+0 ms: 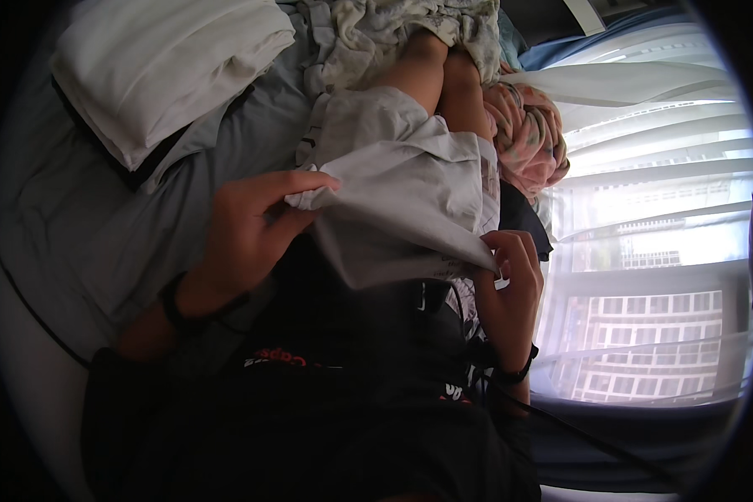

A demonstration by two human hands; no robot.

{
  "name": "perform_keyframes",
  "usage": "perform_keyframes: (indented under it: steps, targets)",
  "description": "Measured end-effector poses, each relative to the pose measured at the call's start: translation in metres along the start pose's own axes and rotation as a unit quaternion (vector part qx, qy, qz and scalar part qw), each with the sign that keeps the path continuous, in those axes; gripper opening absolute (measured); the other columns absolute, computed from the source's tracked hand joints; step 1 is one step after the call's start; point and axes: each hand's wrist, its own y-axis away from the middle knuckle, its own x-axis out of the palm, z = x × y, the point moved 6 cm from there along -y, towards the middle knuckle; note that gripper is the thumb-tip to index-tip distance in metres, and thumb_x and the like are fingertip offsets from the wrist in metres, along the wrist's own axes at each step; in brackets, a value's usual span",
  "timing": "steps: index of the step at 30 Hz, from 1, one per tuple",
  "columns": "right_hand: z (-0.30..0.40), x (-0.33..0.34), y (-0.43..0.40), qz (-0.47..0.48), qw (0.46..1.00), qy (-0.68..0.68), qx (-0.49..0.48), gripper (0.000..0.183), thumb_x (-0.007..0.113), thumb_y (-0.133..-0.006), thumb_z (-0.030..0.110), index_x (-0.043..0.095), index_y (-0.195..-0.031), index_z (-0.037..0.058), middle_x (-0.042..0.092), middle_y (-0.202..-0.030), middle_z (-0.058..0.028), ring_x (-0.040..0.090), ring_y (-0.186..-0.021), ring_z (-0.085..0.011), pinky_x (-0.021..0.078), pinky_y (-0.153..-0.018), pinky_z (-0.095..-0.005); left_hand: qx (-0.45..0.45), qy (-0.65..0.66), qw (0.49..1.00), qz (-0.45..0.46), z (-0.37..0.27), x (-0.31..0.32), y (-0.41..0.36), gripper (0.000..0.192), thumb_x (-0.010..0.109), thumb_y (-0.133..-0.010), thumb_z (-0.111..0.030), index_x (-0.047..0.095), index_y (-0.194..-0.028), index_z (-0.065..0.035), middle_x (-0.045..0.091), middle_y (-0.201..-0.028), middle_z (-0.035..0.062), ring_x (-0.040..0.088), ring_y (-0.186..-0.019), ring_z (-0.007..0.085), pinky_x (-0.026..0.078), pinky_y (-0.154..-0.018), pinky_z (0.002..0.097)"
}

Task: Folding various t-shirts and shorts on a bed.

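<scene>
A light grey-white cloth (401, 207) is stretched between my two hands, over my lap. My left hand (257, 226) pinches its bunched upper left edge between thumb and fingers. Lower down on the right, my right hand (511, 270) grips another edge, its fingers curled on the fabric. The near part of the cloth sags between them and bears some small print. Beneath and beyond it, pale fabric (376, 116) covers my thighs; where one piece ends and the other begins I cannot tell. Both wrists wear dark bands.
Folded white bedding (169, 69) is stacked at the upper left on a grey bed sheet (88, 232). A patterned blanket (364, 44) lies over my lower legs. Beside my right leg is a bunched pink patterned cloth (530, 138). Sheer white curtains (640, 150) hang at the window on the right. A dark cable (31, 314) runs along the left.
</scene>
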Motion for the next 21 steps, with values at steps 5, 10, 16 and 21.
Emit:
perform_keyframes:
  steps: [5, 10, 16, 21]
  targets:
    - [-0.005, 0.018, 0.001, -0.007, 0.983, -0.182, 0.038, 0.026, 0.062, -0.081, -0.005, 0.063, -0.106, 0.0001, 0.055, -0.102, -0.0126, 0.056, -0.079, -0.0211, 0.0486, -0.070, -0.0315, -0.166, 0.169, 0.971, 0.034, 0.014, 0.006, 0.002, 0.026, 0.070, -0.094, 0.004, 0.073, -0.119, -0.0016, 0.076, -0.090, 0.0074, 0.071, -0.075, 0.0112, 0.056, -0.064, 0.0244]
    - [-0.011, 0.033, -0.008, -0.020, 0.985, -0.171, 0.011, 0.023, 0.057, -0.079, -0.006, 0.063, -0.100, -0.0007, 0.059, -0.094, -0.0142, 0.061, -0.084, -0.0290, 0.0490, -0.079, -0.0342, -0.195, 0.215, 0.957, 0.017, 0.015, 0.008, 0.006, 0.021, 0.071, -0.093, 0.004, 0.073, -0.114, 0.0007, 0.075, -0.087, 0.0059, 0.070, -0.078, 0.0096, 0.056, -0.064, 0.0242]
    - [0.000, 0.023, -0.003, 0.030, 0.991, -0.132, 0.005, 0.027, 0.056, -0.075, -0.013, 0.063, -0.097, -0.0009, 0.064, -0.100, -0.0149, 0.065, -0.092, -0.0305, 0.0508, -0.083, -0.0330, -0.066, 0.024, 0.997, 0.041, 0.018, 0.003, -0.002, 0.022, 0.077, -0.090, 0.001, 0.073, -0.111, -0.0003, 0.072, -0.092, 0.0069, 0.067, -0.072, 0.0105, 0.051, -0.065, 0.0256]
    - [0.001, 0.004, 0.002, -0.060, 0.988, -0.126, -0.059, 0.032, 0.061, -0.071, -0.017, 0.066, -0.097, 0.0013, 0.066, -0.105, -0.0125, 0.066, -0.095, -0.0284, 0.0527, -0.083, -0.0356, 0.005, -0.074, 0.997, 0.032, 0.012, 0.004, -0.007, 0.023, 0.078, -0.086, 0.002, 0.072, -0.107, -0.0022, 0.068, -0.097, 0.0066, 0.065, -0.073, 0.0148, 0.051, -0.066, 0.0277]
